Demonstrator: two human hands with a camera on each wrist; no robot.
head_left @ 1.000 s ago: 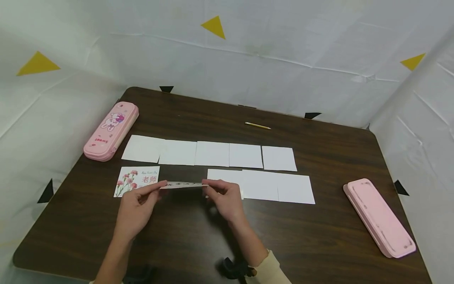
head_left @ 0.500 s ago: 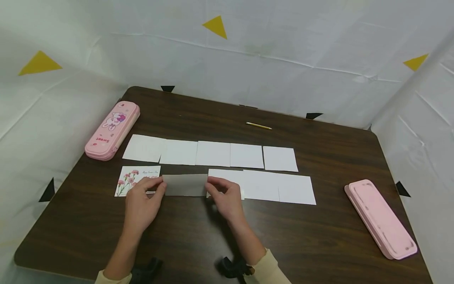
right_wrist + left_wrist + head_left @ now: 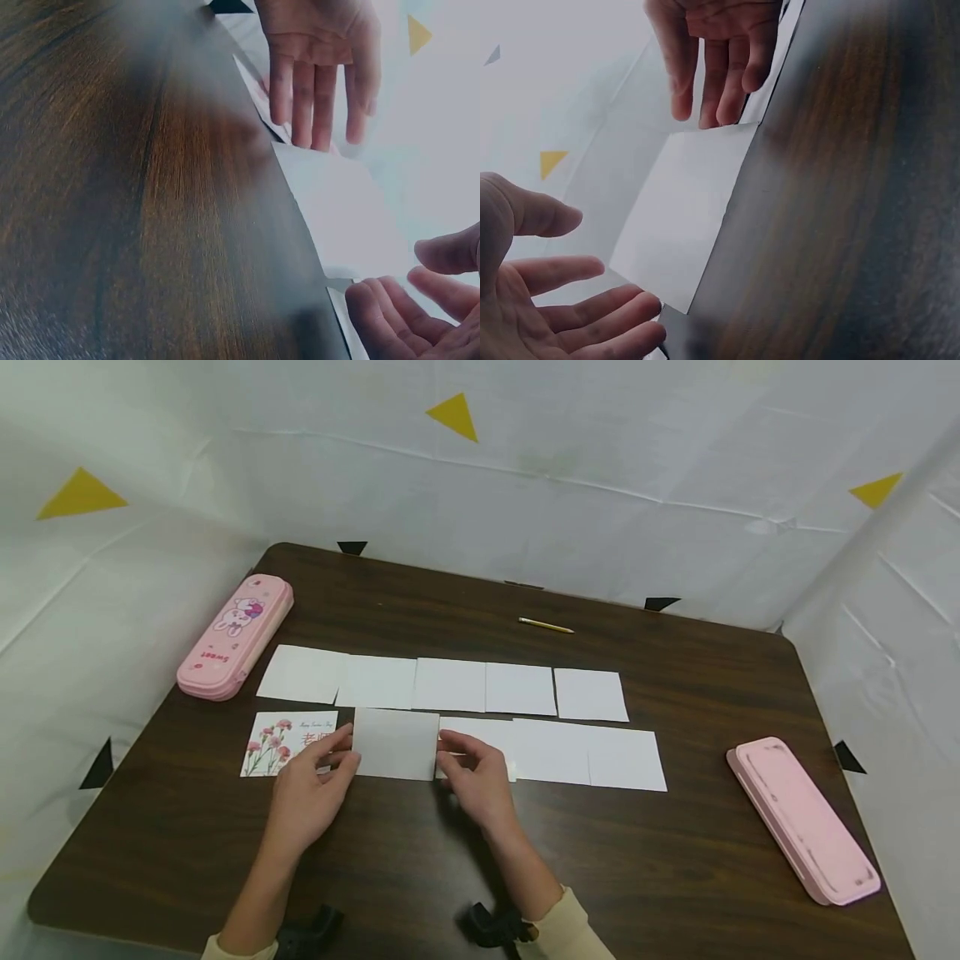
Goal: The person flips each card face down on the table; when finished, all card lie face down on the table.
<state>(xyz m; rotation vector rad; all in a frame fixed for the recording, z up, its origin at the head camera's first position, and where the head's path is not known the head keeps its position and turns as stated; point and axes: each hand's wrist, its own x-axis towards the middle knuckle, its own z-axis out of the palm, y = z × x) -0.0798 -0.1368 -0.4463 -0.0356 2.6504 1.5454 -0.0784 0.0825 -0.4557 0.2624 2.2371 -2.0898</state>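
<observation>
A blank white card [image 3: 396, 743] lies flat between my two hands, just below the back row of cards. My left hand [image 3: 311, 789] is at its left edge, thumb and fingers spread apart in the left wrist view, partly over a printed card [image 3: 262, 747] with pink flowers and Chinese characters. At the right edge is my right hand [image 3: 480, 781], its fingers loosely extended and the thumb apart. Beneath and behind the right hand, more white cards [image 3: 551, 752] continue the front row; part of the nearest one is hidden by that hand.
Several blank white cards [image 3: 448, 685] form a back row. Behind them lies a yellow pencil [image 3: 546, 625]. A pink pencil case [image 3: 236, 635] with a cartoon rabbit stands at the left, another pink case [image 3: 802, 818] at the right. White sheeting [image 3: 570, 460] walls the table's back and sides.
The card, earlier held nearly edge-on by both hands with some print showing, has tipped down flat with its blank face up. Both hands have let go of its edges.
</observation>
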